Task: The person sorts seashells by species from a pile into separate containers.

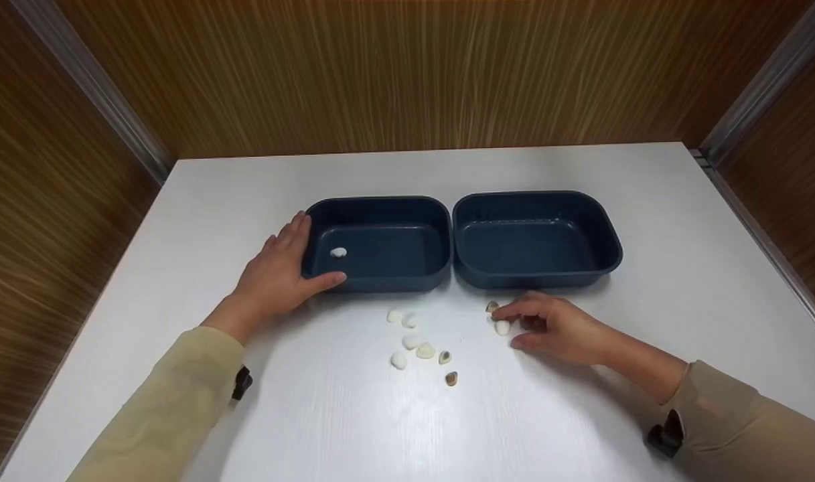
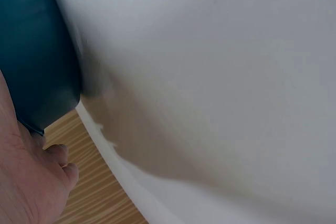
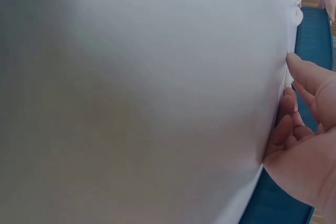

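Observation:
My left hand (image 1: pixel 283 271) rests against the left end of a dark blue bin (image 1: pixel 380 284), fingers straight along its wall and thumb over the front rim. In that bin lies one white shell (image 1: pixel 338 252). My right hand (image 1: pixel 560 329) is low over the table, its index fingertip at a white shell (image 1: pixel 502 328) and its thumb apart from it. Just behind that shell is a small brown shell (image 1: pixel 492 306). In the right wrist view, the other fingers (image 3: pixel 283 129) are bent inward. The left wrist view shows the bin wall (image 2: pixel 42 51) beside the hand.
Several white shells (image 1: pixel 410 342) lie loosely grouped on the white table (image 1: pixel 353 422), with two brownish shells (image 1: pixel 451 379) beside them. A second dark blue bin (image 1: pixel 538 278) stands right of the first. Wood-grain panels (image 1: pixel 414 73) enclose the back and sides.

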Motion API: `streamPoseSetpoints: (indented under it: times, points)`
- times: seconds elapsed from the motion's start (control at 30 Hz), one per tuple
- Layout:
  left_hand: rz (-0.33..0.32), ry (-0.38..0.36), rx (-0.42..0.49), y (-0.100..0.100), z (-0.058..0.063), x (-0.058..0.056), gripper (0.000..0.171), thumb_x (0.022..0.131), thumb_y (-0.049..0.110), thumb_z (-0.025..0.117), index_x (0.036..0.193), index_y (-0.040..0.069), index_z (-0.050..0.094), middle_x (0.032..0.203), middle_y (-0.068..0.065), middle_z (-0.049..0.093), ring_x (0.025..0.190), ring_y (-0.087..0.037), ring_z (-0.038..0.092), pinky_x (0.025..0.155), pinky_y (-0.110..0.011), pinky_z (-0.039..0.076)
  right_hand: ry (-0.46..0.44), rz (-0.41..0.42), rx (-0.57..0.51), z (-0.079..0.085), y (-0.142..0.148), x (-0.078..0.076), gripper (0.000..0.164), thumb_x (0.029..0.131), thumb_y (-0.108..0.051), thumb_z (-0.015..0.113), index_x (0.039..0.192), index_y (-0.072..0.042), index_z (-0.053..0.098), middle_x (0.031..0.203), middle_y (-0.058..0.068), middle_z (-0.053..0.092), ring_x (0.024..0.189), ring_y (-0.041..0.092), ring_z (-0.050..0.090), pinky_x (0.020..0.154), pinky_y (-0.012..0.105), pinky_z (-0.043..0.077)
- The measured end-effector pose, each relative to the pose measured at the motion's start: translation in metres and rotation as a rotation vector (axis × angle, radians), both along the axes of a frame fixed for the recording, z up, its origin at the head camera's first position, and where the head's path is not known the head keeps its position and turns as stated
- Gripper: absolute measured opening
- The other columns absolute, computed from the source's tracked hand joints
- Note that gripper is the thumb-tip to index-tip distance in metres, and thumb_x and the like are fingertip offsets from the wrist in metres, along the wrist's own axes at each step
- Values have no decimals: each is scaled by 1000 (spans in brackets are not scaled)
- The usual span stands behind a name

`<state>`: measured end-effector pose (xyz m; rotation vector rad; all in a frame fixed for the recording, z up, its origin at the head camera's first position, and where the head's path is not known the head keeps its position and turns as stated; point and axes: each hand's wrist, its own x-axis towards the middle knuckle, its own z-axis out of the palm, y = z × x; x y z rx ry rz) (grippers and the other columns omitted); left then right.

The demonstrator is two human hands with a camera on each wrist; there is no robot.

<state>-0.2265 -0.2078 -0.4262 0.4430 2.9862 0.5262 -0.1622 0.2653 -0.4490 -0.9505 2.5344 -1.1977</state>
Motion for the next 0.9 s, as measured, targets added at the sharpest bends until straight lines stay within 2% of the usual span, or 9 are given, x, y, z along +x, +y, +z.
streamPoseSetpoints:
  times: [0.3, 0.57, 0.9]
  points:
    - [1, 4, -12, 0, 2, 1, 124, 91, 87, 50, 170, 4, 1, 178, -11, 0, 164, -30, 6, 131, -52, 9, -33, -4, 30, 2, 0, 0, 38, 92, -11, 85, 129, -10, 76, 112, 5, 66, 92, 21, 56, 77, 24, 48]
    - [-4, 2, -1, 0, 3, 1, 122, 93, 83, 54, 170, 4, 2, 179, -10, 0, 164, -29, 7, 131, -50, 8, -3, -4, 66, 1, 0, 0, 40, 91, -8, 85, 130, -13, 76, 112, 3, 65, 91, 19, 56, 77, 23, 48]
    - [-1, -2, 3, 0, 1, 1, 122, 92, 84, 53, 170, 5, 2, 179, -9, 0, 164, -29, 6, 131, -50, 8, 9, 14, 46, -2, 1, -1, 37, 92, -7, 84, 127, -13, 77, 112, 2, 66, 90, 20, 56, 76, 22, 48]
